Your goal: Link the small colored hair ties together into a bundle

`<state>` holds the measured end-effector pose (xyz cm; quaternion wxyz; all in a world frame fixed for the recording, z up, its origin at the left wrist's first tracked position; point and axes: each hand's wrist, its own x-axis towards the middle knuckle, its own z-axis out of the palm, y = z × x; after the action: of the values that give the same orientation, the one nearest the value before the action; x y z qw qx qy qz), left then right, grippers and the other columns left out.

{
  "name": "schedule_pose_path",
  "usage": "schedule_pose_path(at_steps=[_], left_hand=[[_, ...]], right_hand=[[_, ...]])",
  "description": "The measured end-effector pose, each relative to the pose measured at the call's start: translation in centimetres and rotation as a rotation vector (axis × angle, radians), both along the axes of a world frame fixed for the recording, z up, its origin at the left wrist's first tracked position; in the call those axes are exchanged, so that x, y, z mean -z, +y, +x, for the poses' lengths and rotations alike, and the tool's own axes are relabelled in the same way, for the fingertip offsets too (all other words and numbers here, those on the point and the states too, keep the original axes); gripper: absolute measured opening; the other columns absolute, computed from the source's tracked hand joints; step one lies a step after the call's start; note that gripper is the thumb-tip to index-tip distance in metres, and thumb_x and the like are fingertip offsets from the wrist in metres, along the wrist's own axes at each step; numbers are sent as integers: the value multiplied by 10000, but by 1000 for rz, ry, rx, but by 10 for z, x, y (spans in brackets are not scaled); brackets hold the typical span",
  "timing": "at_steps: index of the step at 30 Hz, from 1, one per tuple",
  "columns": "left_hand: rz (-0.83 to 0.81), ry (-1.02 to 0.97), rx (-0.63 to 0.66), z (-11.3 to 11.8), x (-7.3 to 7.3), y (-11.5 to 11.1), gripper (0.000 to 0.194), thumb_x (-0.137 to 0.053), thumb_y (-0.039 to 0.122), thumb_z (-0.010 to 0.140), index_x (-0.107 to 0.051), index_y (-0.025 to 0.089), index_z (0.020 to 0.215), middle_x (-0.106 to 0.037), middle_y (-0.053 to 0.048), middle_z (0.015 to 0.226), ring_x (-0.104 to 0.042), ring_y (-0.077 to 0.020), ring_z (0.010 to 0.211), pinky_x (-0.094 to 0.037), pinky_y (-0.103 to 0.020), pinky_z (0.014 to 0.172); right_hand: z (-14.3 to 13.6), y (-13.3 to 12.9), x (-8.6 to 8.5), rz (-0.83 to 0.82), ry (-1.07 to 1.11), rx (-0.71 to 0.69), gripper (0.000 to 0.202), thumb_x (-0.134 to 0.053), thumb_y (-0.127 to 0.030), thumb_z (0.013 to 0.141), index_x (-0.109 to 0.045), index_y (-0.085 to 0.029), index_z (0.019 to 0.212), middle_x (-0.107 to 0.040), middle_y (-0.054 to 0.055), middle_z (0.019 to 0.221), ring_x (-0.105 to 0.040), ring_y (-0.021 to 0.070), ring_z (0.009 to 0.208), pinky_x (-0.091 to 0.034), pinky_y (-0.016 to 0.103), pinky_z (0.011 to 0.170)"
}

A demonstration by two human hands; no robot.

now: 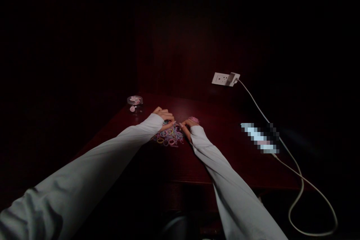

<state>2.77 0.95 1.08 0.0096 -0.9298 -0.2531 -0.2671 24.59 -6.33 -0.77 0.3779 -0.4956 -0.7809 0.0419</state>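
Observation:
Small coloured bands (170, 137) lie in a loose pile on the dark red table (180, 165). My left hand (165, 117) is over the back of the pile, its fingers bent and thumb and fingertips close together; whatever they pinch is too small to make out. Just right of the pile, my right hand (188, 125) has its thumb and forefinger drawn together, with any held item too small to name. A small heap of pink bands (194, 120) sits right behind my right hand, partly hidden by it.
A clear lidded jar (135, 105) with pink pieces on it stands at the back left. On the right lies a blurred-out lit device (260, 138), its white cable (254, 101) running to a wall socket (221, 79) and looping past the table's front right edge.

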Motion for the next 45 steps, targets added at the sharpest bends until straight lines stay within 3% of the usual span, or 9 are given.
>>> schedule_pose_path(at_steps=[4, 18, 27, 45], left_hand=[[-18, 22, 13, 0, 1, 1, 286, -534, 372, 1019, -705, 217, 849, -715, 2, 825, -547, -170, 838, -291, -344, 822], [-23, 24, 11, -1, -1, -2, 286, -541, 382, 1037, -713, 213, 883, -705, -1, 843, -575, -169, 858, -310, -334, 836], [-18, 40, 6, -2, -4, -6, 308, -489, 370, 1058, -707, 206, 914, -703, -12, 867, -576, -176, 871, -313, -342, 845], [4, 17, -24, -2, -3, -3, 298, -500, 372, 1038, -706, 211, 895, -709, -12, 842, -561, -181, 848, -296, -352, 829]], right_hand=[[-6, 6, 6, 6, 47, -51, 262, -520, -377, 1008, -622, -233, 813, -670, 38, 832, -618, 185, 783, -456, 292, 741], [-4, 4, -3, -59, 147, 4, 234, -611, -398, 935, -699, -220, 810, -681, 36, 787, -578, 178, 697, -462, 296, 677], [-2, 1, -8, -48, 165, -37, 276, -576, -403, 947, -706, -206, 804, -674, 50, 784, -579, 185, 718, -463, 312, 710], [-1, 4, -1, -41, 117, 54, 241, -555, -388, 941, -666, -238, 789, -681, 38, 803, -600, 194, 771, -462, 307, 753]])
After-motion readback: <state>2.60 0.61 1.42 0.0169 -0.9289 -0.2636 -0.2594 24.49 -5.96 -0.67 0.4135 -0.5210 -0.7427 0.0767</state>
